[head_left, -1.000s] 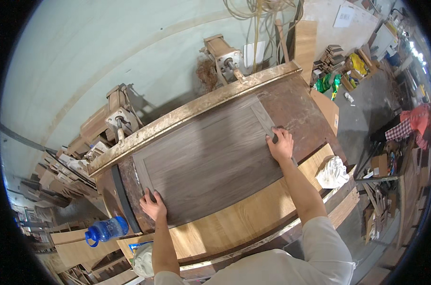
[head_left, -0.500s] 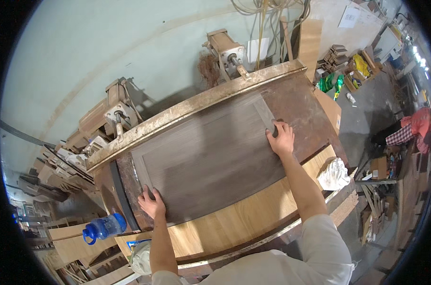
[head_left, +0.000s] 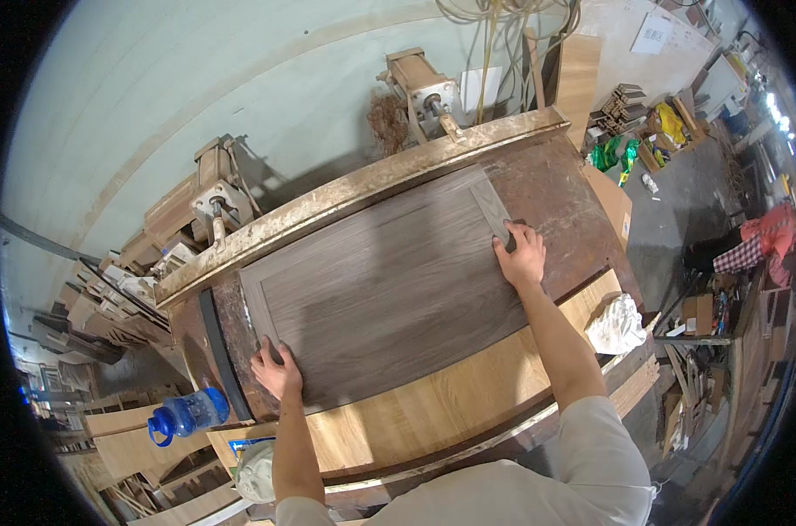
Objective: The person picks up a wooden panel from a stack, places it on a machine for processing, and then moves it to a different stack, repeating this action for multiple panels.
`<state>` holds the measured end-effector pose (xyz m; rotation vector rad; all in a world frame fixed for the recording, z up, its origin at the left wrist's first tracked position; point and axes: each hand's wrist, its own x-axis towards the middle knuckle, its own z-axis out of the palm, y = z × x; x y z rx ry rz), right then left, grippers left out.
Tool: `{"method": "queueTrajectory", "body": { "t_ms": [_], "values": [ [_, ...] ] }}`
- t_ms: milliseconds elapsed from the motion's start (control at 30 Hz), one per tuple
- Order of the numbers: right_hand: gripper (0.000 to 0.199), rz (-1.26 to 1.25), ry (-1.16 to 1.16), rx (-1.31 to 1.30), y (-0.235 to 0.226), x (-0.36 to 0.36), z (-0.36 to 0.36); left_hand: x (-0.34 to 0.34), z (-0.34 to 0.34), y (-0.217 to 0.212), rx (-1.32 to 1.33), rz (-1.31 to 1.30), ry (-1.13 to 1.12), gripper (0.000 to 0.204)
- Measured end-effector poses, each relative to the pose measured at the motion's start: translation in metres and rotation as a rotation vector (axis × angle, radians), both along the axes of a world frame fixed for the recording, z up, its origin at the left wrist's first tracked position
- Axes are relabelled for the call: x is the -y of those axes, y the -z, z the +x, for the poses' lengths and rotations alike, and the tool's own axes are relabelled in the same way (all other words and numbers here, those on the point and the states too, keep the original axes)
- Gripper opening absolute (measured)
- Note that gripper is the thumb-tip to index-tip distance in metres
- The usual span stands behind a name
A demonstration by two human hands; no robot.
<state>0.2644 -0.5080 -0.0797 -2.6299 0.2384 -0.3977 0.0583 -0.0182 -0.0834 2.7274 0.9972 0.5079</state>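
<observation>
A grey wood-grain cabinet door panel (head_left: 389, 289) with a raised strip along each end lies on the brown press bed. My left hand (head_left: 278, 370) grips its near-left end, the thumb on top and the fingers curled over the edge. At the right end my right hand (head_left: 521, 252) holds the panel the same way, fingers bent round the side strip. The panel's far long edge lies close along a worn metal bar (head_left: 363, 195). Under its near side a light wood board (head_left: 433, 386) shows.
Two pneumatic cylinders (head_left: 422, 86) stand behind the bar. A crumpled white cloth (head_left: 617, 324) lies at the right, and a blue water bottle (head_left: 188, 415) at the left beside a black strip (head_left: 224, 355). A person in red (head_left: 766, 241) is far right.
The view has shifted slightly and the panel looks sharper. Both hands keep their hold on its ends, with no clear movement against the bed.
</observation>
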Motion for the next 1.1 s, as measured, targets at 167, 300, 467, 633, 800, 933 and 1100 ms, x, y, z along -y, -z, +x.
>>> {"method": "queueTrajectory", "body": {
  "t_ms": [167, 300, 467, 633, 800, 933, 1100],
  "values": [
    [0.046, -0.006, 0.025, -0.067, -0.0028, -0.0024, 0.0020, -0.0014, -0.0003, 0.0003, -0.016, -0.025, -0.018, 0.046],
    [0.046, -0.005, -0.004, 0.020, -0.0047, -0.0044, 0.0022, -0.0039, -0.0010, 0.0025, -0.001, 0.004, 0.008, 0.047],
    [0.046, -0.013, 0.036, -0.058, -0.0040, -0.0044, 0.0019, -0.0042, -0.0006, 0.0028, 0.024, 0.016, 0.034, 0.046],
    [0.045, -0.008, 0.013, -0.009, -0.0021, -0.0021, 0.0017, -0.0007, 0.0014, 0.0007, -0.002, 0.057, -0.007, 0.046],
    [0.046, 0.011, 0.029, -0.047, -0.0055, -0.0035, 0.0026, 0.0002, 0.0028, -0.0009, 0.014, -0.002, 0.025, 0.046],
    [0.046, 0.004, 0.019, -0.039, -0.0088, -0.0068, 0.0031, -0.0005, 0.0013, -0.0010, 0.009, -0.005, -0.009, 0.046],
    [0.045, 0.026, -0.004, -0.034, -0.0045, -0.0034, 0.0047, -0.0020, 0.0026, 0.0027, 0.038, 0.024, 0.032, 0.046]
  ]
}}
